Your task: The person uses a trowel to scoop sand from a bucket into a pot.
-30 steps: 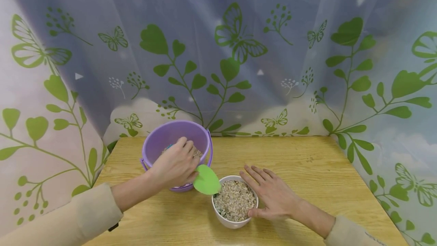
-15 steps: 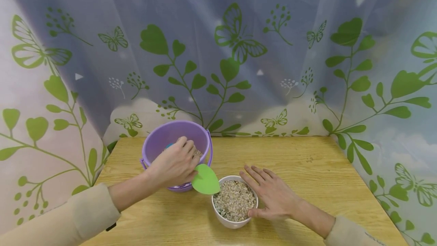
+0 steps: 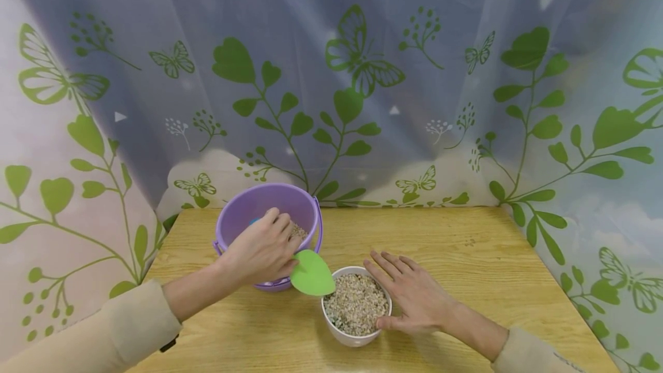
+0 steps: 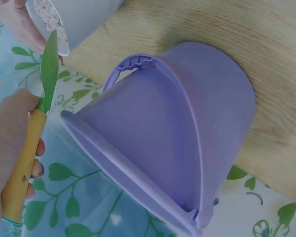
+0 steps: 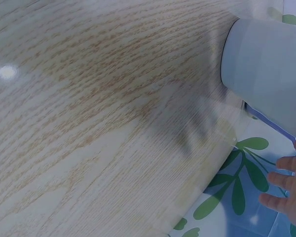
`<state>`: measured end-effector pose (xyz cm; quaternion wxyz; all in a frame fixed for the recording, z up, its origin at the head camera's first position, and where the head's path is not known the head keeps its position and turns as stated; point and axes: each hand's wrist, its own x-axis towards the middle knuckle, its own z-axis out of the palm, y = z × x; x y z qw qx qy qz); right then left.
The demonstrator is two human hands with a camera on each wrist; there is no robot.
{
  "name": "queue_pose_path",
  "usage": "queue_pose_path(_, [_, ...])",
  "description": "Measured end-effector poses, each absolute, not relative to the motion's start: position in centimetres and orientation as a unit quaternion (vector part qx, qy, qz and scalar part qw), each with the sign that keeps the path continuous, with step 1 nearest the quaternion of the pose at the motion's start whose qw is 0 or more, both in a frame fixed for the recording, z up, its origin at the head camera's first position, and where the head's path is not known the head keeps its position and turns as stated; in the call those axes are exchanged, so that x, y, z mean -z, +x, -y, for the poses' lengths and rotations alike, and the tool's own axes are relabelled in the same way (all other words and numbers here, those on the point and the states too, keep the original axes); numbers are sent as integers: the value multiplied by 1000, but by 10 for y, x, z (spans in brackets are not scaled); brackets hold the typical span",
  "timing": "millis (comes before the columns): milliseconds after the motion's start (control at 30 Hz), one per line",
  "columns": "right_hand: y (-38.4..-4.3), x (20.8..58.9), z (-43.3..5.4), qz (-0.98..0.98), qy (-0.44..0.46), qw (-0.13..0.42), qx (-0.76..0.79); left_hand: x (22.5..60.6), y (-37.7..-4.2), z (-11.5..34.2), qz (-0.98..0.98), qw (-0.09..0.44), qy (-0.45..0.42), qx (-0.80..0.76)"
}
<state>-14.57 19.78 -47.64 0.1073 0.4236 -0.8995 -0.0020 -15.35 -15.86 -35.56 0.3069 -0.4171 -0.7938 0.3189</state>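
My left hand (image 3: 265,246) grips the yellow handle (image 4: 23,168) of a small toy trowel above the front rim of a purple bucket (image 3: 274,193). The trowel's green leaf-shaped blade (image 3: 312,273) reaches right, its tip at the left rim of a white bowl (image 3: 352,340). Pale grain (image 3: 357,304) fills this bowl nearly to the rim, with darker bits at the edge. My right hand (image 3: 414,295) rests at the bowl's right side, fingers straight, thumb at the rim. In the right wrist view only the bowl's outer wall (image 5: 266,69) and some fingers show.
Inside the bucket lie more grain (image 3: 298,231) and something blue (image 3: 254,221), partly hidden by my left hand. The bucket's handle (image 3: 319,226) hangs down at its side. Everything stands on a wooden table (image 3: 440,235), with a leaf-and-butterfly curtain (image 3: 445,131) behind.
My left hand has shifted very slightly left, and the trowel blade has turned a little so its face looks flatter. The right hand, bowl and bucket stay in place.
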Motion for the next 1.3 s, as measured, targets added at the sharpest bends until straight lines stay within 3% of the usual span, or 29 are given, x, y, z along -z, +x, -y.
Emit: queue_pose_path(1300, [-147, 479, -199, 902, 420, 100, 0, 393, -161, 178, 866, 289, -387, -130])
